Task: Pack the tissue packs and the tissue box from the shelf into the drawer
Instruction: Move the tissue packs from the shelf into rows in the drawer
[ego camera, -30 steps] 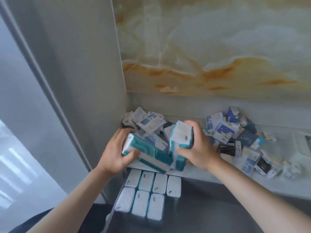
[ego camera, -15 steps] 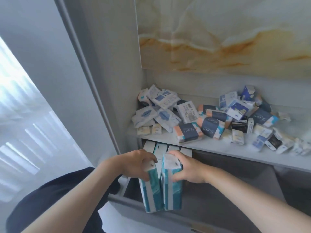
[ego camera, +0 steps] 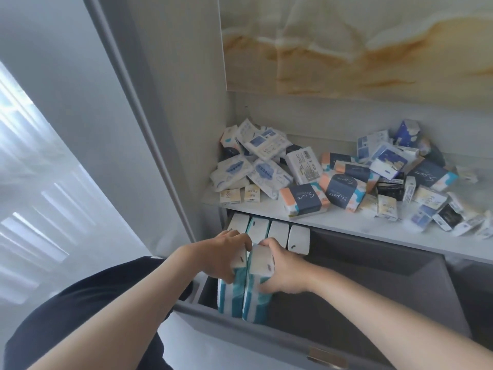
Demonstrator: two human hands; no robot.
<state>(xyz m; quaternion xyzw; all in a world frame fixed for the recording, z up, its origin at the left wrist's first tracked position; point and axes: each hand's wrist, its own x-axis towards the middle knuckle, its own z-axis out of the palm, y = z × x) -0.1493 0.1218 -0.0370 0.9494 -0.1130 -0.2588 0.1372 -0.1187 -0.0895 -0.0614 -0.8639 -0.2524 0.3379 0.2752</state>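
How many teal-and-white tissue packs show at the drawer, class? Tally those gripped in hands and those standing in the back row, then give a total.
Packs gripped: 2, left pack in the left hand, right pack in the right hand
Back-row packs standing in the drawer: 4
Total: 6

Shelf (ego camera: 306, 221) above drawer (ego camera: 266, 340), loose packs (ego camera: 341, 190) on shelf, four upright packs (ego camera: 269, 232) at drawer's back left, two packs (ego camera: 244, 297) before them

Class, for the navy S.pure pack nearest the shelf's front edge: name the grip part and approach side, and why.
Probably its long sides, from the front and above: the navy S.pure pack lies broad face up at the shelf edge, front side free, right end crowded.
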